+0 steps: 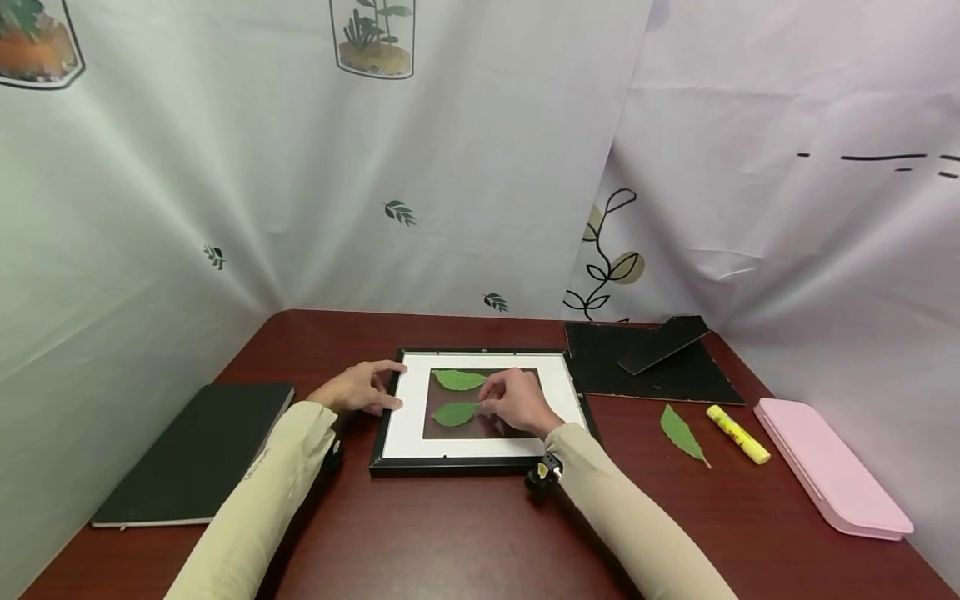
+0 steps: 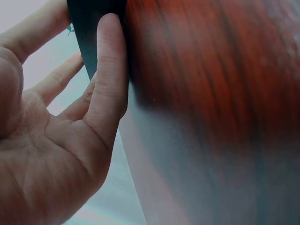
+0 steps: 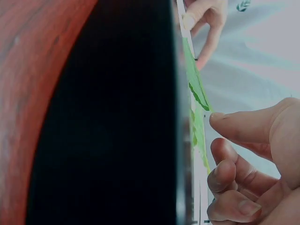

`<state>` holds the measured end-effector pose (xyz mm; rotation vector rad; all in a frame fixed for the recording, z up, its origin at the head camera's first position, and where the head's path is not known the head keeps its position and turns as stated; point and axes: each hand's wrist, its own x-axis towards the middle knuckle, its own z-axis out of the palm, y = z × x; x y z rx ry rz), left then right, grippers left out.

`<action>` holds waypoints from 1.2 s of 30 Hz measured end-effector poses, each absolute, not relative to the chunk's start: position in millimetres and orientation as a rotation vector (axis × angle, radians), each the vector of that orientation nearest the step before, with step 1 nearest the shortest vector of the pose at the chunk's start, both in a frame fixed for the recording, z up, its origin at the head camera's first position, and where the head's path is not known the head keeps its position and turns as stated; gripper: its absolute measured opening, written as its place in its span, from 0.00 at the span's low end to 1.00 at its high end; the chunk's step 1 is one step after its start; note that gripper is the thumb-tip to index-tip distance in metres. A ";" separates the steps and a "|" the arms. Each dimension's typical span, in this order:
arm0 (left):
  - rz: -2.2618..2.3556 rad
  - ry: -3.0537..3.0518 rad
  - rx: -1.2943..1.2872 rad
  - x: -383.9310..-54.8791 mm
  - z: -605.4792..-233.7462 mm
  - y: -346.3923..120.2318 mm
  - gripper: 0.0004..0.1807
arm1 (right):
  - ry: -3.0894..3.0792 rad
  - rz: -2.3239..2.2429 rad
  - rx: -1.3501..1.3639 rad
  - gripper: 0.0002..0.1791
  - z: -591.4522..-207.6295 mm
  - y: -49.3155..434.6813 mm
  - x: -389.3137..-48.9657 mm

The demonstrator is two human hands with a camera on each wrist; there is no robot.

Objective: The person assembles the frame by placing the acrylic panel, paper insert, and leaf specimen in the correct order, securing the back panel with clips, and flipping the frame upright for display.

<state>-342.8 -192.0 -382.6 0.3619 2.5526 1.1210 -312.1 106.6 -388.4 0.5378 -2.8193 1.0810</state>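
Observation:
A black picture frame (image 1: 446,468) with a white mat (image 1: 405,425) lies flat on the table. Inside its dark window are two green leaves, an upper leaf (image 1: 459,380) and a lower leaf (image 1: 454,414). My left hand (image 1: 360,388) rests at the frame's left side, fingertips on the mat's edge and a straight finger (image 2: 110,70) along the outer side. Over the window, my right hand (image 1: 519,400) has its thumb tip at the lower leaf's stem end. In the right wrist view, the thumb (image 3: 243,125) and index finger stand apart, and the other fingers are bent.
Left of the frame lies a dark green folder (image 1: 195,454). Behind on the right is a black backing board (image 1: 600,358) with a folded black strip (image 1: 663,346). Further right are a loose leaf (image 1: 681,432), a yellow marker (image 1: 737,434) and a pink case (image 1: 832,467).

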 end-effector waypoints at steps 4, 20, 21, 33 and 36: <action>1.127 2.551 0.360 -343.0 -383.8 -192.1 0.41 | -2.835 1.077 0.551 0.02 -389.1 104.8 -311.5; 1.181 2.526 0.348 -347.2 -388.1 -194.6 0.39 | -2.834 1.031 0.421 0.02 -369.5 174.3 -311.8; 1.186 2.525 0.350 -346.7 -388.3 -194.6 0.39 | -2.835 1.006 0.414 0.02 -368.3 182.1 -310.4; 1.207 2.507 0.341 -346.5 -386.7 -195.7 0.39 | -2.876 0.764 0.407 0.07 -350.1 281.6 -286.1; 1.206 2.504 0.353 -348.0 -387.8 -195.7 0.39 | -2.892 0.658 0.416 0.09 -344.9 307.7 -279.8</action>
